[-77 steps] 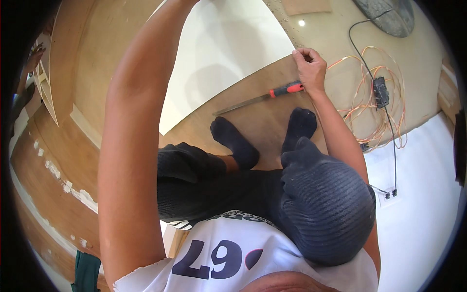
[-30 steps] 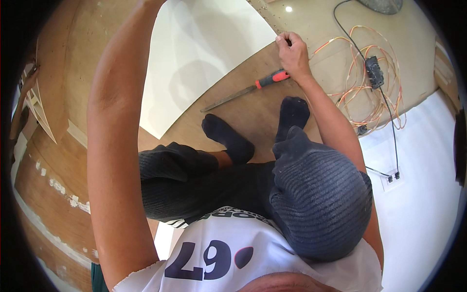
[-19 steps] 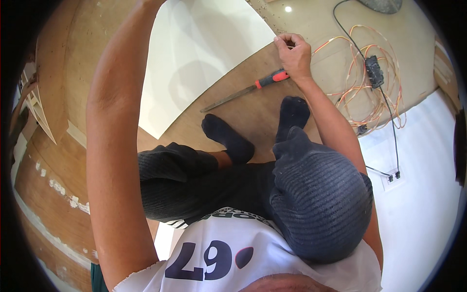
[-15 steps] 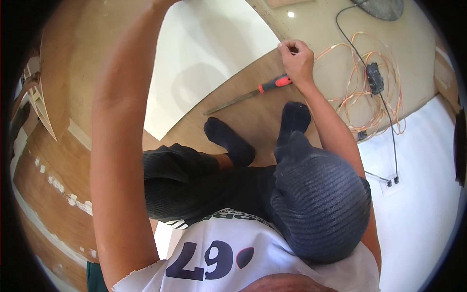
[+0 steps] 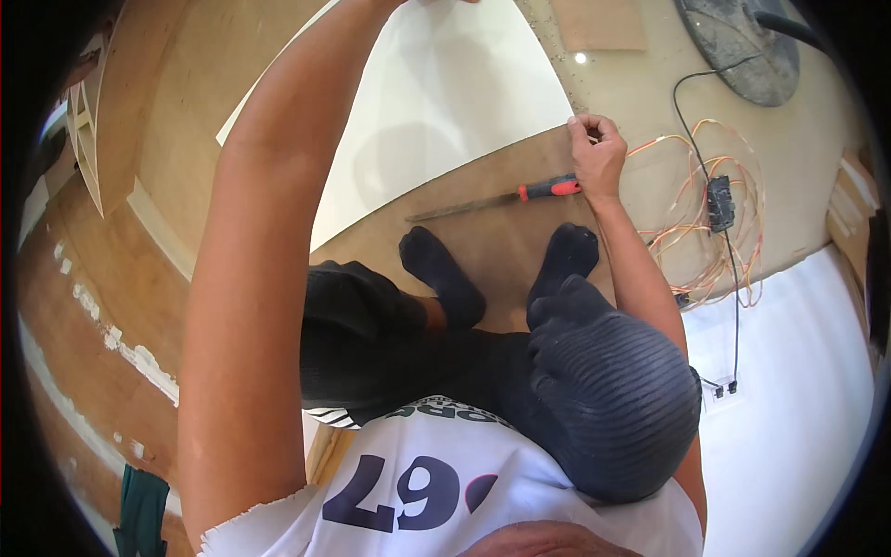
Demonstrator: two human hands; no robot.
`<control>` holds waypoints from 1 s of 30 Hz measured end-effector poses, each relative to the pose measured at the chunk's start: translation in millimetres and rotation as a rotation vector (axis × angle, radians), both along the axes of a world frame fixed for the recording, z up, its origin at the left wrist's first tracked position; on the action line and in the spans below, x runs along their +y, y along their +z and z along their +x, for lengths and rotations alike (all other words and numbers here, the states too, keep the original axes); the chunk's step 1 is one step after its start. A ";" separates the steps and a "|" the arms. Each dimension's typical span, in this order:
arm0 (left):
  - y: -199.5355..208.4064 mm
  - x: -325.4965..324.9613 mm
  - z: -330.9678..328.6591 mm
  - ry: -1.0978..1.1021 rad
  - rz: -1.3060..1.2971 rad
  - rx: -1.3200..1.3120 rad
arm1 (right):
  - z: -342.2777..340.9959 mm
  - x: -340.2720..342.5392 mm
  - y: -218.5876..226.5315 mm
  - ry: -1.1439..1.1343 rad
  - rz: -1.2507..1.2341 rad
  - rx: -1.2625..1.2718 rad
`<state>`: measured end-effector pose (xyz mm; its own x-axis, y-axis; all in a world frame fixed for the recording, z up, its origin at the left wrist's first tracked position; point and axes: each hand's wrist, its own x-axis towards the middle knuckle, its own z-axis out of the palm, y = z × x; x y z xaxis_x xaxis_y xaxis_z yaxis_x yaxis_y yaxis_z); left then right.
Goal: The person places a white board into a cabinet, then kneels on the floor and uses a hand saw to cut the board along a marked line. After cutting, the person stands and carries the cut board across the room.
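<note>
Right now the right hand (image 5: pixel 597 160) sits upper right of centre, fingers curled in and pinched together at the top corner of the brown board (image 5: pixel 506 246), thumb and forefinger closed on that edge or on something tiny there; too small to tell which. Knuckles face the camera, palm down. Just below the hand, touching or nearly touching its heel, lies a screwdriver (image 5: pixel 497 200) with a red and black handle, its handle end by the wrist and its long metal shaft pointing left across the board. Nobody is gripping it.

Left arm runs up the middle left of the frame from the lower edge to the top; the left hand (image 5: pixel 436 3) is cut off by the top edge, so whether it is open or closed cannot be told. It reaches over the white sheet (image 5: pixel 436 121), which lies upper centre with its lower edge against the brown board.

Two feet in black socks (image 5: pixel 445 274) rest on the board at centre, knees in dark trousers below them. Right of the hand, a tangle of orange wire (image 5: pixel 715 251) loops on the tan floor around a small black box (image 5: pixel 720 197), with a black cable (image 5: pixel 733 306) running down to a white panel at lower right. A round grey disc (image 5: pixel 738 42) sits at the top right.
</note>
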<state>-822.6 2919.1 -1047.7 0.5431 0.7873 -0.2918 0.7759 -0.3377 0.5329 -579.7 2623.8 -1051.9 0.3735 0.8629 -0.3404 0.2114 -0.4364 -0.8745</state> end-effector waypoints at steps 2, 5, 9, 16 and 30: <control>18.1 -2.4 8.9 0.016 -0.038 0.054 | 2.2 -0.2 -0.5 -0.004 -0.009 -0.023; 26.9 -4.7 9.1 0.030 -0.069 0.069 | 2.1 -1.1 -0.7 0.014 -0.009 -0.021; 3.6 2.4 -5.1 -0.001 0.025 -0.002 | -1.0 0.3 0.7 0.028 0.006 -0.041; 30.9 -5.5 11.1 0.014 -0.002 0.129 | -0.3 -0.8 0.5 -0.022 -0.053 0.004; 4.0 -8.3 4.5 0.164 0.072 0.102 | -4.0 -3.2 0.5 0.003 -0.006 -0.055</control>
<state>-818.1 2910.8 -1043.7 0.3767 0.8836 -0.2779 0.8721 -0.2372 0.4281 -583.7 2620.5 -1051.4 0.3889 0.8621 -0.3249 0.2604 -0.4411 -0.8588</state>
